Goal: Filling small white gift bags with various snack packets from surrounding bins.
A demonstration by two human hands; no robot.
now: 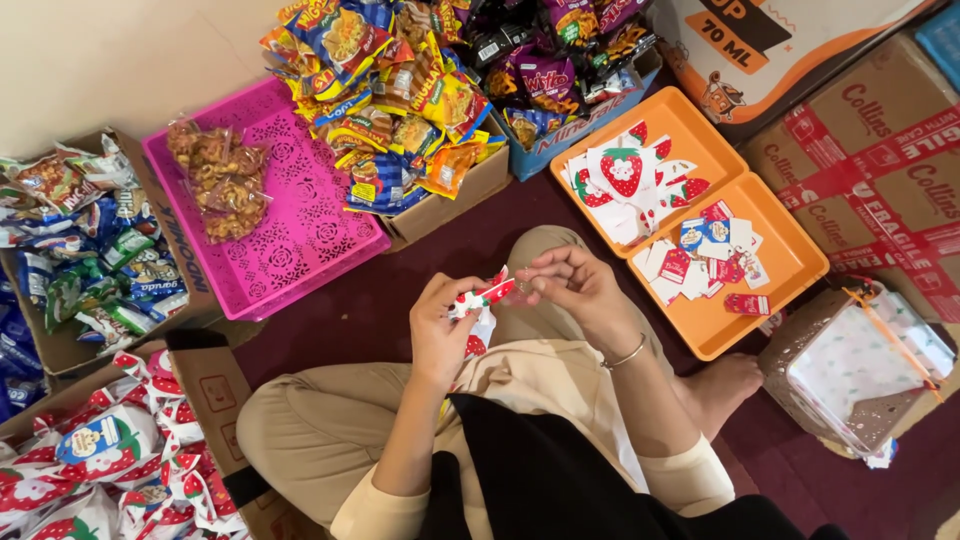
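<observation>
I sit cross-legged on a dark red floor. My left hand (pixel 440 325) grips a small red-and-white strawberry sachet (pixel 478 300) above my lap. My right hand (pixel 573 288), with a thin bracelet on the wrist, pinches the sachet's upper end between thumb and fingers. The two hands meet over my knee. Just right of them lies an orange tray (pixel 775 295) split in two compartments, one with strawberry sachets (pixel 625 175), the other with small red, white and blue packets (pixel 715 255).
A pink perforated basket (pixel 300 225) holds a bag of brown snacks (pixel 220 180). Cardboard boxes of bright snack packets stand at the back (pixel 400 95) and left (pixel 85 240). A box of strawberry packs (pixel 110 460) is lower left; taped cartons (pixel 880 150) and a clear container (pixel 860 365) right.
</observation>
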